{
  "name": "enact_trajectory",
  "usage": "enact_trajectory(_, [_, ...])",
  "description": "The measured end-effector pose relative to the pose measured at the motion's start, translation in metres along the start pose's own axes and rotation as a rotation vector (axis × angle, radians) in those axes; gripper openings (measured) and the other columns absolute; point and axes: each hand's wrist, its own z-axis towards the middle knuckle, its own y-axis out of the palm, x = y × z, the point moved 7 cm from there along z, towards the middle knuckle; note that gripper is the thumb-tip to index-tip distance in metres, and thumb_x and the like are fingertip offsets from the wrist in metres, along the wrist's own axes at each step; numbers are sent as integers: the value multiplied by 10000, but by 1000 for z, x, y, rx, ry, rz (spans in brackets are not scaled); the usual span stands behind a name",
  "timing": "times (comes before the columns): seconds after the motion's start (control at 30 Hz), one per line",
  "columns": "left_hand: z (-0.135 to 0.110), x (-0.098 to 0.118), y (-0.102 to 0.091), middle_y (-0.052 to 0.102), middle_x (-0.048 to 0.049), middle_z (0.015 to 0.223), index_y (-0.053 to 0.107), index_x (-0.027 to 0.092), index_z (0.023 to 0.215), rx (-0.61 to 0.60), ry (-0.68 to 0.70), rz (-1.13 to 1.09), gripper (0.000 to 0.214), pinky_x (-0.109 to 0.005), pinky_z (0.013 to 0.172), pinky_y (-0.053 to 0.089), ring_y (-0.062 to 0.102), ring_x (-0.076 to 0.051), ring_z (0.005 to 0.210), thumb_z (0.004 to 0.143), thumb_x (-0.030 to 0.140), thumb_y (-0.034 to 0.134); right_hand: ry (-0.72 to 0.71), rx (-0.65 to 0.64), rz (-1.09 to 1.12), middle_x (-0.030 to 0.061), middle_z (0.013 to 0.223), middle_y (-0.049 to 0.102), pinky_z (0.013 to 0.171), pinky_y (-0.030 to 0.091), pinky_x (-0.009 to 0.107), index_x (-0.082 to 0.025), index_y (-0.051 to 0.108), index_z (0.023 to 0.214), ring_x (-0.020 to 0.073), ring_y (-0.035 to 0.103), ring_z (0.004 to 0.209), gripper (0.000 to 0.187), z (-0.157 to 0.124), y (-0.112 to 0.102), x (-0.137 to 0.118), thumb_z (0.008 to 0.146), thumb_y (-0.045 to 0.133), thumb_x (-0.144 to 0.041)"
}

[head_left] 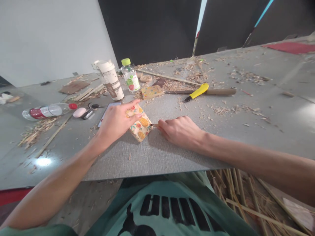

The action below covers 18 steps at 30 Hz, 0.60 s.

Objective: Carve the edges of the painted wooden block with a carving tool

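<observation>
A flat rectangular block [140,132] lies slanted on the table, covered with a colourful pattern of yellow pineapples and red flowers. My left hand [118,119] holds it from the left, thumb and fingers reaching across its top. Pinched in my right hand [182,132] is a small, thin brush [154,125] with a dark tip, touching the block's right side. The rest of the brush is hidden inside the fist. Just beyond the block lies a second patterned piece [152,92], yellowish and flat.
A yellow utility knife [199,92] rests over a long wooden-handled blade [220,92]. A white lidded cup [110,80] and a green-capped bottle [130,77] stand behind my left hand. Another bottle [50,110] lies at left. Wood shavings [226,109] and bamboo strips are scattered about.
</observation>
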Motion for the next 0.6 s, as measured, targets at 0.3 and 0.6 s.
enact_trajectory(0.3, [-3, 4, -2, 761, -86, 1392, 679, 267, 1505, 23, 1, 18, 553, -416, 1032, 578, 779, -334, 1166, 987, 452, 726, 44, -7, 20, 105, 842, 772, 592, 147, 373, -170, 666, 1135, 178, 551, 575, 385, 6, -1, 2, 1154, 339, -371])
enact_trajectory(0.6, [-2, 0, -1, 775, -121, 1340, 688, 250, 1489, 53, 33, 16, 529, -437, 975, 605, 784, -360, 1179, 986, 402, 745, 66, -19, 1, 105, 865, 782, 603, 141, 366, -171, 672, 1103, 175, 568, 594, 447, -1, -5, 10, 1166, 300, -411])
